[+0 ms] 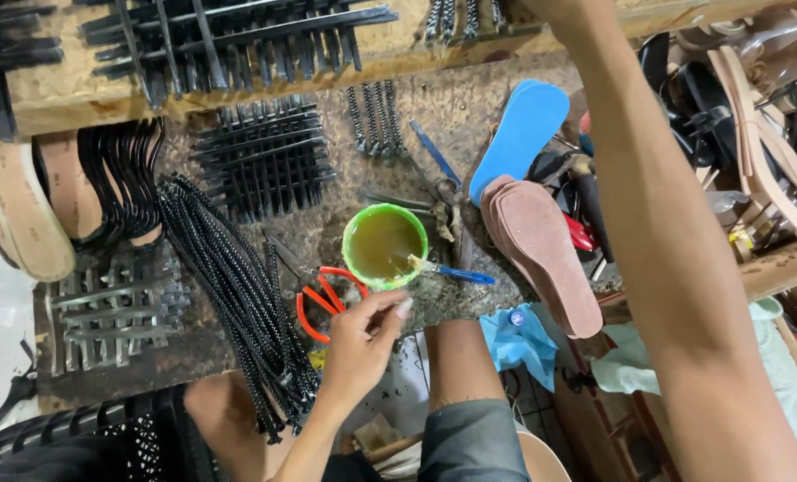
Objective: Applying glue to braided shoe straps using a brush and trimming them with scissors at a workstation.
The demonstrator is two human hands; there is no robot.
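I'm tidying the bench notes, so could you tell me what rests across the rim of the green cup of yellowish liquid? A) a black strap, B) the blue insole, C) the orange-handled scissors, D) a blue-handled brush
D: the blue-handled brush lies with its bristle end on the rim of the green cup, while the orange-handled scissors lie beside it on the bench.

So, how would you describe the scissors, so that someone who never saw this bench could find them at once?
Start at the green cup of yellowish glue in the middle of the workbench. Just below and left of it, beside the bundle of black braided cords, lie the scissors, next to the fingertips of the left hand. Their orange-red looped handles are the only bright red-orange loops among the black straps.
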